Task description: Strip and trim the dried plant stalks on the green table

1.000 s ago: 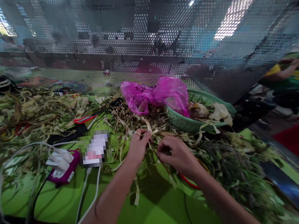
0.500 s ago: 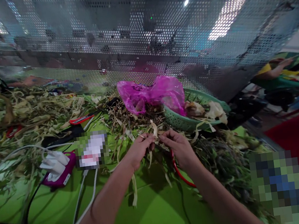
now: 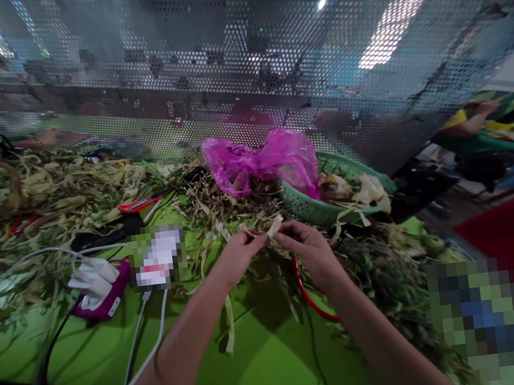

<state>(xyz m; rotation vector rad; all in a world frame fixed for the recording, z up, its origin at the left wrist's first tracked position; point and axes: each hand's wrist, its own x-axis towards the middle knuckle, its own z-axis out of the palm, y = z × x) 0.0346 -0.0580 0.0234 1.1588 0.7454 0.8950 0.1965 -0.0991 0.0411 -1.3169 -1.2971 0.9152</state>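
Both hands meet over the front of the plant scraps, closed in pinches on one pale strip of dried husk [image 3: 274,226]. My left hand [image 3: 237,257] grips its lower left part between thumb and fingers. From the other side, my right hand [image 3: 310,253] pinches it, the strip's tip showing between the thumbs. The exact contact of the curled fingers is partly hidden. A red curved loop [image 3: 308,298] lies below my right hand, its other end covered. Just behind the hands is a heap of brown dried scraps [image 3: 240,210].
A magenta plastic bag [image 3: 259,158] lies over the heap and a green basket [image 3: 308,211] holding husks. At left are a phone [image 3: 159,257], a purple power strip [image 3: 115,297] with white plugs, cables, and red-handled scissors [image 3: 141,204]. A perforated metal screen [image 3: 209,105] stands behind.
The husk strip, upright before, now leans to the right between the thumbs. My hands have shifted slightly and stay pinched close together.
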